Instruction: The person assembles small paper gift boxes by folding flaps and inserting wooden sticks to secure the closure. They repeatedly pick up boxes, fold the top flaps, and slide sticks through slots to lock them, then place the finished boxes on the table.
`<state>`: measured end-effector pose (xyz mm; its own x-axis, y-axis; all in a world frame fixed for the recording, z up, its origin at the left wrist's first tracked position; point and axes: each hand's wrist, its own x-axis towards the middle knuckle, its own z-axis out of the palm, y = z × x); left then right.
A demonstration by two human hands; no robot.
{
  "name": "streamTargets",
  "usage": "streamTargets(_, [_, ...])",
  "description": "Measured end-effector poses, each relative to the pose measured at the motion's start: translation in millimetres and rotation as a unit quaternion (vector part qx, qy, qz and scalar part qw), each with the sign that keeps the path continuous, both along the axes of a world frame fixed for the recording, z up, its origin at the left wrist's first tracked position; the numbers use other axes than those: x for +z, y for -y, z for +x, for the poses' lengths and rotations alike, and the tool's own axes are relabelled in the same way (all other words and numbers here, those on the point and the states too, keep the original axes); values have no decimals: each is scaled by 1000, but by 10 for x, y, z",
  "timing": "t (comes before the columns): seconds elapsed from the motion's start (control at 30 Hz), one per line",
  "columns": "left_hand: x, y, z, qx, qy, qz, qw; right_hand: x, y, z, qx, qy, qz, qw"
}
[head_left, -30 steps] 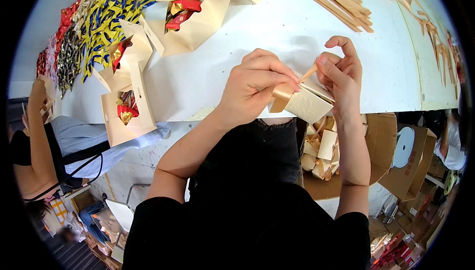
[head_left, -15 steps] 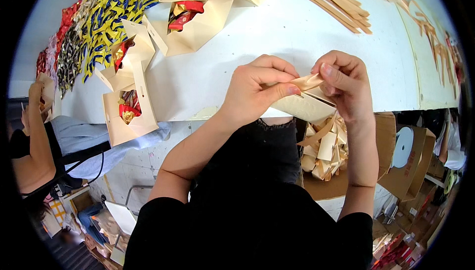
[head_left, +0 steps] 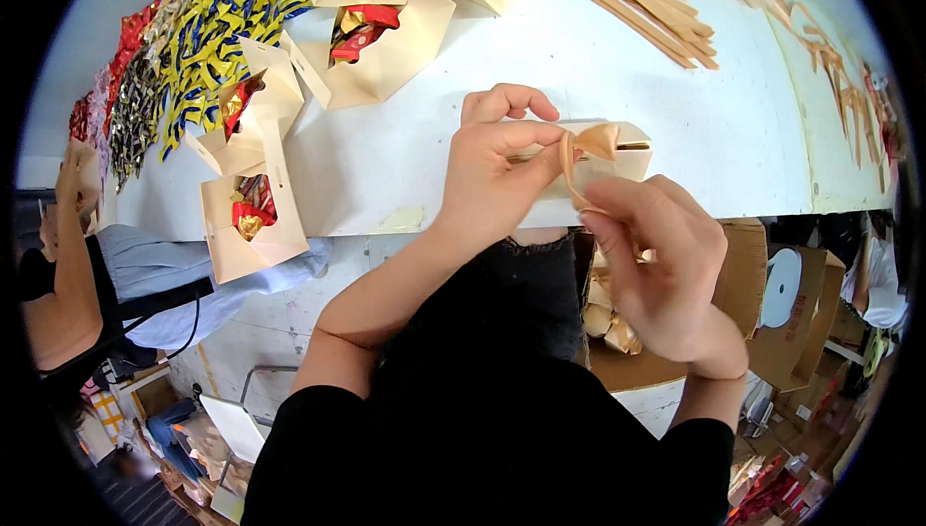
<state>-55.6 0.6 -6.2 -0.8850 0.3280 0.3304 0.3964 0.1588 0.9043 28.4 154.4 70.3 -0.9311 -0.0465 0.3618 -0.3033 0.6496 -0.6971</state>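
Observation:
A small cream gift box (head_left: 632,161) lies on the white table in front of me, at its near edge. Across its top runs a tan satin ribbon (head_left: 600,140), partly looped like a bow. My left hand (head_left: 502,155) is closed, pinching the ribbon at the loop's base and resting against the box. My right hand (head_left: 661,261), slightly blurred, is closed with thumb and forefinger on the ribbon's tail, which hangs down at the box's near side. The fingers hide part of the ribbon and of the box's left end.
Open cream boxes (head_left: 391,68) with wrapped sweets stand at the left and back. Beyond them lies a heap of yellow-blue wrapped sweets (head_left: 217,53). Loose tan ribbons (head_left: 641,0) lie at the back. A cardboard carton (head_left: 632,367) with finished boxes is below the edge. Another person's arm (head_left: 72,227) shows far left.
My right hand has moved down toward me, drawing the ribbon's tail. The box now lies flatter and further onto the table, and a ribbon loop stands out on its top.

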Motion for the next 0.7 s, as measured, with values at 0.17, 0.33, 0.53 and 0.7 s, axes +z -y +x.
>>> streamTargets(0.17, [1, 94, 31, -94, 84, 40, 991, -357, -198, -202, -36, -18, -46, 998])
streamTargets(0.33, [-21, 57, 59, -107, 145, 96, 979, -336, -208, -360, 9, 214, -182, 960])
streamTargets(0.53, [-41, 62, 42, -89, 119, 93, 985, -379, -199, -396, 8, 208, -280, 937])
streamTargets(0.7, [-35, 104, -62, -148, -90, -32, 984, -510, -139, -383, -7, 67, -131, 989])
